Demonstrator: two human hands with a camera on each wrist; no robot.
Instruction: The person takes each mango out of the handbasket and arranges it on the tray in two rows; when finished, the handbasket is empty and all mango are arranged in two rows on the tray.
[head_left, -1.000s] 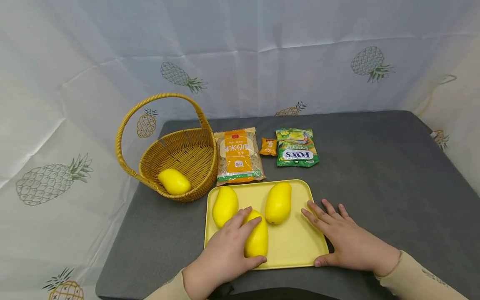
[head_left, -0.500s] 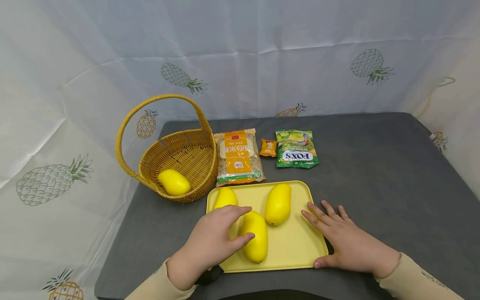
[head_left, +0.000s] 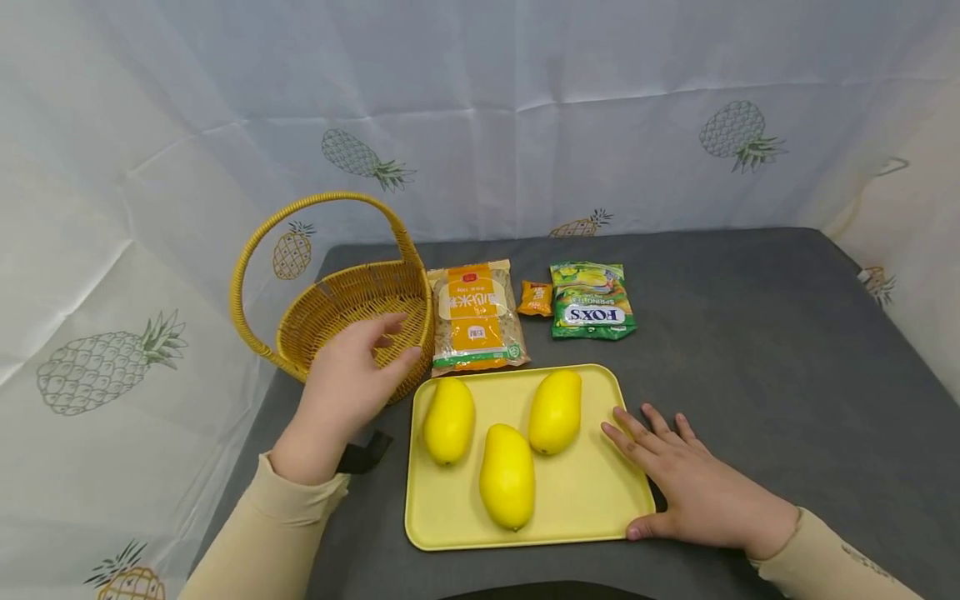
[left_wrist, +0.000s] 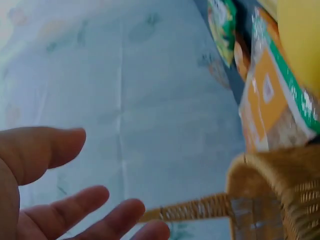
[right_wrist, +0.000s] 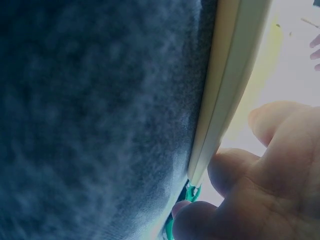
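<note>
My left hand [head_left: 341, 387] is held over the near side of the wicker basket [head_left: 360, 287], fingers loosely bent and nothing in them. It blocks the head view of the spot where a mango lay inside. In the left wrist view, the thumb [left_wrist: 55, 150] stands well apart from the fingers, with the basket handle [left_wrist: 195, 207] beyond. Three yellow mangoes lie on the pale yellow tray [head_left: 592, 492]: one at left [head_left: 448, 421], one at front [head_left: 507, 477], one at right [head_left: 555, 412]. My right hand [head_left: 693, 483] rests with spread fingers at the tray's right rim [right_wrist: 225, 90].
Behind the tray lie a clear and orange food packet [head_left: 476, 312], a small orange packet [head_left: 536, 298] and a green Fox's candy bag [head_left: 592, 300]. The grey tabletop [head_left: 780, 350] extends to the right. A pineapple-print curtain [head_left: 525, 167] hangs behind.
My left hand has let the front mango lie on the tray and moved left and away from me to the basket. The right hand has stayed in place.
</note>
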